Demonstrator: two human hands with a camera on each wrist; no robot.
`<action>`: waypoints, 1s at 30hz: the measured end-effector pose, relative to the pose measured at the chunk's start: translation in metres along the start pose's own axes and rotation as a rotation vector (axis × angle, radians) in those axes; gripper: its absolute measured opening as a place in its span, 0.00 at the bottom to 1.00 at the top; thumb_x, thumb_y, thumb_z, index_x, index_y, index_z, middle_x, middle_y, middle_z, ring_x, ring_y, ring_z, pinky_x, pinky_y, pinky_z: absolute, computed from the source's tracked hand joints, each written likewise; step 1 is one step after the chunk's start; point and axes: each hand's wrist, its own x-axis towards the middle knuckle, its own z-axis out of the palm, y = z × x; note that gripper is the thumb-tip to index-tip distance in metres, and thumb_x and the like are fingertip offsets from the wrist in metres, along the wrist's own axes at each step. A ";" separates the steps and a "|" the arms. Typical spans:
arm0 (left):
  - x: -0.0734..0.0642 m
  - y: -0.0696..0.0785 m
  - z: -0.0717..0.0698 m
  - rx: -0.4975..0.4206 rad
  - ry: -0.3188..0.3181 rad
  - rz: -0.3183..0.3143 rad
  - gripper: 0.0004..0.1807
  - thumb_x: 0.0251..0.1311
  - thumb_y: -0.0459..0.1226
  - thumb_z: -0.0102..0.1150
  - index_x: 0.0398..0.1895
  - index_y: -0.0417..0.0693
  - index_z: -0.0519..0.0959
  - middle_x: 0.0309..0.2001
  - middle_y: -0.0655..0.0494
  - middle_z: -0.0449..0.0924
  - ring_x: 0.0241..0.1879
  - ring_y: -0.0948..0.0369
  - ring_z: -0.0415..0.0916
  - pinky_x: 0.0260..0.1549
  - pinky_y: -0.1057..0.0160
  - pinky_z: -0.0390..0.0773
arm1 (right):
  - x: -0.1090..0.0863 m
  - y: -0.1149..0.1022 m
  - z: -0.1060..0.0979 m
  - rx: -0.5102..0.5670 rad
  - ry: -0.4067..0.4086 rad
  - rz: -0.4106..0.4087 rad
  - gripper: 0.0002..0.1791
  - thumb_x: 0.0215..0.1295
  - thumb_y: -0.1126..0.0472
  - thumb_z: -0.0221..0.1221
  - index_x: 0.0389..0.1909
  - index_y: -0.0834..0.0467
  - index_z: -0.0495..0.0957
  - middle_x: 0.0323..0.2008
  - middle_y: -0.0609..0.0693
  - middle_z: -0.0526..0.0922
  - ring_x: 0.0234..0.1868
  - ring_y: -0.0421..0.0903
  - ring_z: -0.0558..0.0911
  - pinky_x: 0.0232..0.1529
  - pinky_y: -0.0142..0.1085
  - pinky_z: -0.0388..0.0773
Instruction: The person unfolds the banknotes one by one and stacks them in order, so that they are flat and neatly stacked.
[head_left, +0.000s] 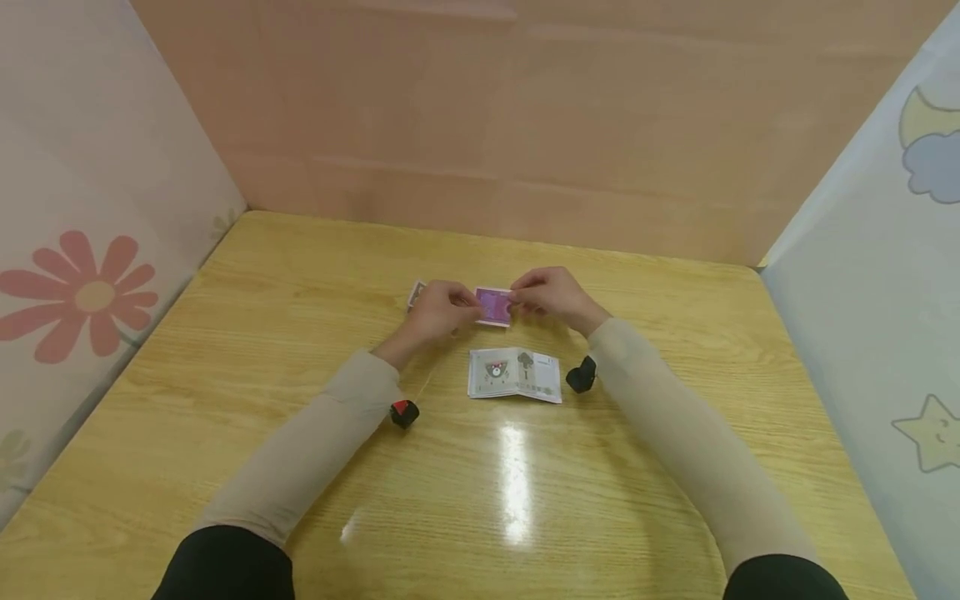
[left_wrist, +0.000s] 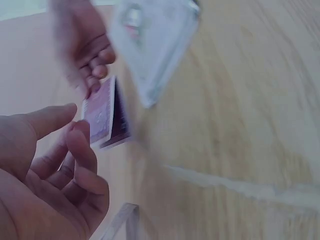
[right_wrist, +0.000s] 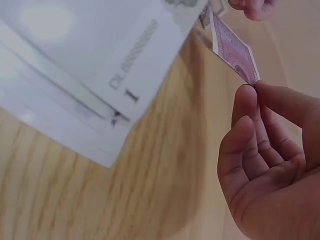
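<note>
A purple play banknote [head_left: 493, 307] is between the two hands, bent along a fold in the left wrist view. My right hand [head_left: 555, 296] pinches one end of it between thumb and finger, as the right wrist view shows. Close to its other end is my left hand [head_left: 438, 312]; the thumb and forefinger sit slightly apart, with nothing visible between them. Partly covered by the left hand, a small grey-patterned note [head_left: 416, 293] lies on the table. Nearer the body lies a small stack of pale, creased play banknotes [head_left: 495, 372], bearing an animal picture.
The wooden table [head_left: 600, 517] reaches back to a plain pinkish-brown wall [head_left: 480, 125]. Patterned panels [head_left: 82, 150] stand at both sides. A black wrist camera [head_left: 405, 412] sits under the left wrist, another black one [head_left: 581, 375] under the right.
</note>
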 end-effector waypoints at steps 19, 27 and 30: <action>-0.008 0.007 -0.012 -0.545 -0.036 -0.113 0.18 0.68 0.41 0.64 0.56 0.42 0.79 0.53 0.46 0.81 0.53 0.42 0.79 0.55 0.43 0.75 | -0.041 -0.011 -0.015 0.156 -0.010 -0.064 0.13 0.69 0.60 0.64 0.49 0.63 0.79 0.45 0.62 0.85 0.34 0.46 0.81 0.37 0.39 0.79; -0.002 0.009 -0.004 -0.463 -0.042 -0.102 0.18 0.66 0.41 0.66 0.55 0.43 0.81 0.50 0.48 0.83 0.45 0.47 0.82 0.45 0.52 0.82 | -0.043 -0.009 -0.011 0.148 0.005 -0.081 0.11 0.69 0.62 0.64 0.48 0.62 0.80 0.41 0.55 0.87 0.32 0.46 0.81 0.32 0.35 0.78; 0.000 0.009 -0.002 -0.446 -0.034 -0.101 0.16 0.66 0.39 0.66 0.53 0.41 0.82 0.47 0.46 0.84 0.39 0.51 0.83 0.42 0.54 0.83 | -0.043 -0.009 -0.010 0.145 0.000 -0.090 0.11 0.70 0.62 0.64 0.48 0.63 0.80 0.41 0.55 0.88 0.32 0.46 0.81 0.32 0.35 0.78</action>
